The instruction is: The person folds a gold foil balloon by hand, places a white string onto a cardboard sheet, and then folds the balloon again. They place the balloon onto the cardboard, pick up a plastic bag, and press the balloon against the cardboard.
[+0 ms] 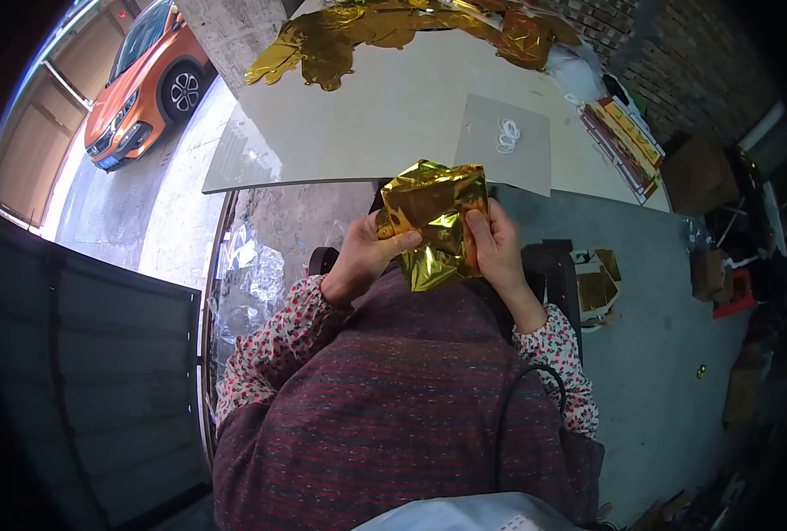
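- In front of the chest, below the near edge of the table (393, 115), the left hand (365, 257) and right hand (498, 248) hold a crumpled gold foil piece (433, 221) between them.
- The left grip is closed on the foil, thumb across its front; the right grip is closed on its right edge, fingers curled behind.
- The foil's back side and most fingertips are hidden; its shape is hard to make out under the creases.
- More gold foil shapes (349, 35) lie at the table's far end, cut off by the top edge.
- A grey sheet (526, 150) carries a small white coil (507, 134).
- Printed packs (623, 137) sit at the table's right edge.
- An orange car (141, 84) stands far left, beyond the table.
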A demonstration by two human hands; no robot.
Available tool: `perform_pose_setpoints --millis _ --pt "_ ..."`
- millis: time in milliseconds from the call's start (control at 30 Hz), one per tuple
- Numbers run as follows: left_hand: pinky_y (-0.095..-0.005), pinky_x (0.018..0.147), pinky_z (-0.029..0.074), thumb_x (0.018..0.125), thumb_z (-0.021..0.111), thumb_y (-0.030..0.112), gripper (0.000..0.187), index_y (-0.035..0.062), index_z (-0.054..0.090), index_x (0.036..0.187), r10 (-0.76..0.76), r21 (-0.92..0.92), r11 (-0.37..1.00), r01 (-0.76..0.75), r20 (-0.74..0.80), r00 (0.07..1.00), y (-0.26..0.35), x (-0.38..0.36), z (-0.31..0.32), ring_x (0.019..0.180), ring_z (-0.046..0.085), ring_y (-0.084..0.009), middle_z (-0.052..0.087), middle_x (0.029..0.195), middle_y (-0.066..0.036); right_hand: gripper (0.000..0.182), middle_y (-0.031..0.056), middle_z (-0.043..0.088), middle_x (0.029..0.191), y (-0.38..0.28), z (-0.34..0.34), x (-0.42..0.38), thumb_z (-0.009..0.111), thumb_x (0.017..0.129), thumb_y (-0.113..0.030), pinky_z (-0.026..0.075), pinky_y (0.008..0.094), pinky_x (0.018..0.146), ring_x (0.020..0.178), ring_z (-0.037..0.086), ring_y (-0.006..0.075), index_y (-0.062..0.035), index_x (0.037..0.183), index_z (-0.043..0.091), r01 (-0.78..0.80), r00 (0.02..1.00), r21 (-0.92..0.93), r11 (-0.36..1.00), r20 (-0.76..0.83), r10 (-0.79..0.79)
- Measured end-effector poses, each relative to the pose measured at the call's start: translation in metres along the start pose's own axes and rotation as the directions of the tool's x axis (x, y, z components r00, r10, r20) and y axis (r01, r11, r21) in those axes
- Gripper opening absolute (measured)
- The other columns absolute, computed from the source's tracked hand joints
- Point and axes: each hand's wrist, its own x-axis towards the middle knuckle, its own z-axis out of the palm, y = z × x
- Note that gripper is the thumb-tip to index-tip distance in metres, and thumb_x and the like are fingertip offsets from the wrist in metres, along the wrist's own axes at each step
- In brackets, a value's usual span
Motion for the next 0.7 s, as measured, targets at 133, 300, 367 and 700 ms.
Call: perform_pose_setpoints --millis 133,300,367,700 --pt "-0.0298 0.091 0.050 0.097 0.064 0.029 0.044 -0.0038 0.058 0.125 -0.088 0.192 0.980 0.061 0.140 0.986 0.018 -0.011 -0.006 0.102 0.061 -0.0122 0.066 0.115 -0.007 0.020 -0.0011 0.056 0.079 -0.004 -0.006 -0.007 0.055 0.102 -0.017 0.041 0.0229 0.065 0.074 0.048 0.0054 0.0014 0.096 0.057 0.053 0.998 0.053 0.997 -0.033 -0.051" --pt "-0.0266 0.081 0.046 0.102 0.055 0.037 0.042 -0.0020 0.063 0.114 -0.151 -0.070 0.985 0.159 0.113 0.982 0.046 -0.015 -0.013 0.089 0.055 -0.0090 0.062 0.099 -0.001 0.017 0.0027 0.055 0.073 -0.019 -0.017 -0.016 0.058 0.100 -0.014 0.041 0.0254 0.060 0.067 0.049 0.0069 0.0010 0.093 0.058 0.167 0.982 -0.053 0.985 0.102 -0.161" --pt "-0.0230 0.070 0.044 0.102 0.056 0.036 0.039 -0.0006 0.070 0.101 -0.169 0.041 0.985 0.165 0.135 0.976 0.061 -0.007 -0.021 0.074 0.050 -0.0053 0.060 0.081 0.004 0.017 0.0048 0.055 0.069 -0.028 -0.015 -0.014 0.059 0.099 -0.015 0.041 0.0269 0.055 0.059 0.052 0.0101 -0.0001 0.090 0.057 0.232 0.967 -0.137 0.963 0.142 -0.213" --pt "-0.0263 0.071 0.046 0.096 0.067 0.021 0.025 -0.0023 0.074 0.094 0.096 0.388 0.902 -0.189 0.248 0.964 0.098 -0.003 -0.020 0.081 0.058 -0.0097 0.066 0.087 -0.005 0.016 0.0050 0.054 0.063 -0.037 -0.011 -0.008 0.059 0.099 -0.015 0.040 0.0268 0.051 0.052 0.051 0.0107 -0.0012 0.091 0.058 0.247 0.965 -0.230 0.941 0.145 -0.218"
